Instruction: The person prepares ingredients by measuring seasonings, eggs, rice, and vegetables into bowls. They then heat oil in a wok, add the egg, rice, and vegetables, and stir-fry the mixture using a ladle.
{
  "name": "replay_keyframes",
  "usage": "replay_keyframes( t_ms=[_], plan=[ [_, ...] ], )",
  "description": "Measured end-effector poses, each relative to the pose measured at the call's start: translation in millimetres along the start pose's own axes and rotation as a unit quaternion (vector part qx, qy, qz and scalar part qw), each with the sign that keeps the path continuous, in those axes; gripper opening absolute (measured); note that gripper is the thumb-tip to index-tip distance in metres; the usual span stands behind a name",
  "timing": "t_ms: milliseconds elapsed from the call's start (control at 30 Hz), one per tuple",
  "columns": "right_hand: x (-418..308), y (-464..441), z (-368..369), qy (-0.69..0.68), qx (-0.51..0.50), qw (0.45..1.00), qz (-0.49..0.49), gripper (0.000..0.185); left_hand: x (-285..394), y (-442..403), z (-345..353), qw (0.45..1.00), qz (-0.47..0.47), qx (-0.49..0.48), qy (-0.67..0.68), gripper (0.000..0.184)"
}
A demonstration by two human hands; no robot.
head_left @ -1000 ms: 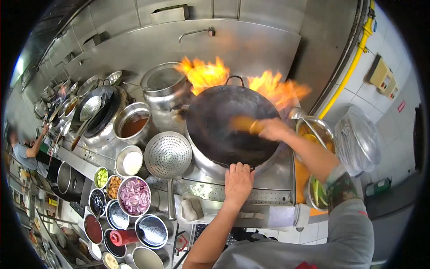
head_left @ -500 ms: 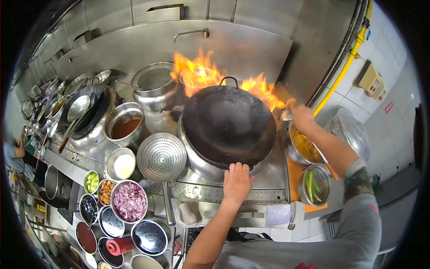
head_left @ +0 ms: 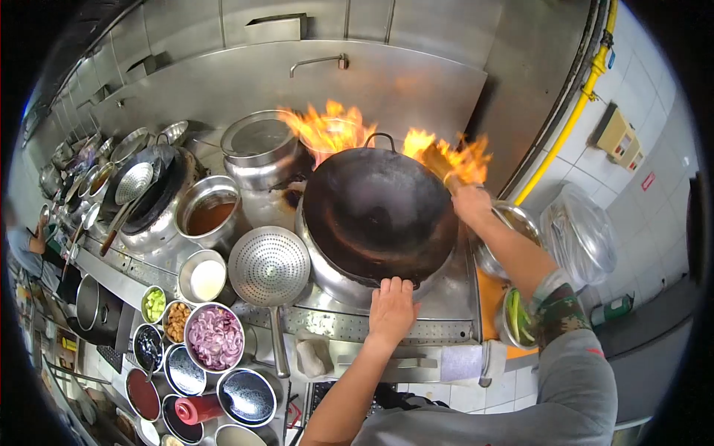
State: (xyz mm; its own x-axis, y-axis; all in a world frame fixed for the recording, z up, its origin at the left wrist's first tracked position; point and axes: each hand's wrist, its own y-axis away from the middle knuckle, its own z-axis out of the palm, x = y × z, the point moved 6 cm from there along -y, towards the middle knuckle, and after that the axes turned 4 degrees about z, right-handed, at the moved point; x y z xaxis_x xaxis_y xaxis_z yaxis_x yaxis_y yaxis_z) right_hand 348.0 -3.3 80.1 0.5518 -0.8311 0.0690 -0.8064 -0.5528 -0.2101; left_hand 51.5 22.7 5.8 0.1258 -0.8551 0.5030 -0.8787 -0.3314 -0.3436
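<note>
The left hand is pressing on the near rim of the wok, its fingers lying close together; whether they are closing on a handle underneath, I cannot tell. It is probably steadying the pan while the other hand is working. The right hand is pinching the near end of a tan brush in a folded grip, the head pointing up and away over the far right rim, against the flames; holding it by the end is presumably keeping the fingers back from the heat.

The wok is sitting between and ahead of the hands, its loop handle standing opposite the left hand. Left of that hand, a perforated skimmer is resting with its handle turning toward the body, likely for easy grabbing. Farther left, chopped onion and a red bottle are standing close together within reach. Below the right forearm, green stems are lying in a bowl beside the tabletop.

Well right of the right hand, a beige wall box and a red label are showing marks too small for reading; no brand is showing legibly.
</note>
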Motion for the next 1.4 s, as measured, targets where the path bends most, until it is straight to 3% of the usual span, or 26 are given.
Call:
replay_keyframes(
  t_ms=[100,133,167,233,267,333,367,400,467,500,533,600,633,700,733,767,800,833,900,967,1067,1100,1167,1267,1367,1400],
  plan=[
    [-41,-3,34,0.021,-0.09,0.995,0.024,0.036,0,1,-3,1.0,0.003,0.009,-0.007,0.039],
    [-71,19,38,-0.028,-0.142,0.988,-0.051,0.043,1,0,-3,1.0,0.003,0.007,-0.005,0.038],
    [-96,51,36,-0.122,-0.155,0.979,-0.053,0.051,0,-3,-5,1.0,0.003,0.008,-0.004,0.037],
    [-113,80,42,-0.208,-0.182,0.924,-0.264,0.059,-1,2,-4,1.0,0.004,0.014,0.001,0.033],
    [-104,107,-8,-0.236,-0.367,0.883,-0.171,0.062,-3,1,-3,1.0,0.007,0.03,0.004,0.03],
    [-43,94,-8,-0.248,-0.499,0.822,-0.12,0.058,-6,-3,-1,0.998,0.009,0.057,-0.004,0.024],
    [-15,73,-24,-0.062,-0.386,0.904,-0.172,0.045,-4,-2,1,0.998,0.008,0.063,-0.012,0.022],
    [6,56,-57,0.129,-0.247,0.936,-0.213,0.034,-2,-6,-1,0.997,0.013,0.072,-0.022,0.02],
    [70,26,-80,0.078,0.021,0.996,0.033,0.028,5,-5,-7,0.997,0.023,0.07,-0.012,0.017],
    [92,28,-101,-0.04,-0.026,0.994,0.102,0.04,3,-5,-8,0.996,0.034,0.082,-0.014,0.017],
    [101,58,-130,-0.238,0.026,0.971,0.009,0.054,0,-4,-9,0.995,0.035,0.094,-0.017,0.016],
    [86,137,-137,-0.473,-0.015,0.881,0.004,0.053,1,6,-9,0.978,0.086,0.184,-0.037,0.011],
    [80,178,-141,-0.576,-0.035,0.817,0.006,0.053,-2,4,-8,0.984,0.055,0.166,-0.032,0.013],
    [71,243,-70,-0.649,-0.099,0.751,0.068,0.054,6,-2,-19,0.995,0.031,0.087,-0.026,0.018],
    [75,271,-28,-0.666,-0.125,0.727,0.115,0.054,3,-1,-5,0.98,0.032,0.197,-0.016,0.021],
    [80,296,12,-0.67,-0.154,0.709,0.161,0.055,8,-8,1,0.994,0.042,0.079,-0.066,0.023],
    [85,324,46,-0.663,-0.177,0.699,0.204,0.055,4,-4,-2,0.994,-0.04,0.102,0.017,0.021],
    [87,346,75,-0.654,-0.197,0.692,0.232,0.055,16,7,-26,0.989,-0.051,0.14,0.026,0.024],
    [88,371,116,-0.626,-0.222,0.707,0.244,0.056,38,20,-50,0.978,-0.028,0.2,0.049,0.029],
    [90,361,140,-0.525,-0.277,0.781,0.194,0.056,50,41,-61,0.965,0.003,0.253,0.069,0.034],
    [95,327,135,-0.261,-0.288,0.921,-0.028,0.055,71,84,-63,0.98,-0.041,0.149,0.128,0.034],
    [92,319,129,-0.195,-0.249,0.944,-0.096,0.054,73,101,-59,0.98,-0.064,0.12,0.142,0.034],
    [60,317,98,-0.211,-0.153,0.953,-0.157,0.053,75,142,-50,0.976,-0.116,0.057,0.174,0.033],
    [-18,342,56,-0.414,-0.284,0.85,-0.156,0.05,80,209,-41,0.963,-0.179,0.059,0.192,0.031],
    [-78,405,47,-0.528,-0.455,0.705,-0.132,0.046,83,274,-49,0.94,-0.266,0.082,0.199,0.032],
    [-90,427,46,-0.491,-0.506,0.688,-0.172,0.045,83,297,-56,0.93,-0.298,0.09,0.195,0.033]
  ],
)
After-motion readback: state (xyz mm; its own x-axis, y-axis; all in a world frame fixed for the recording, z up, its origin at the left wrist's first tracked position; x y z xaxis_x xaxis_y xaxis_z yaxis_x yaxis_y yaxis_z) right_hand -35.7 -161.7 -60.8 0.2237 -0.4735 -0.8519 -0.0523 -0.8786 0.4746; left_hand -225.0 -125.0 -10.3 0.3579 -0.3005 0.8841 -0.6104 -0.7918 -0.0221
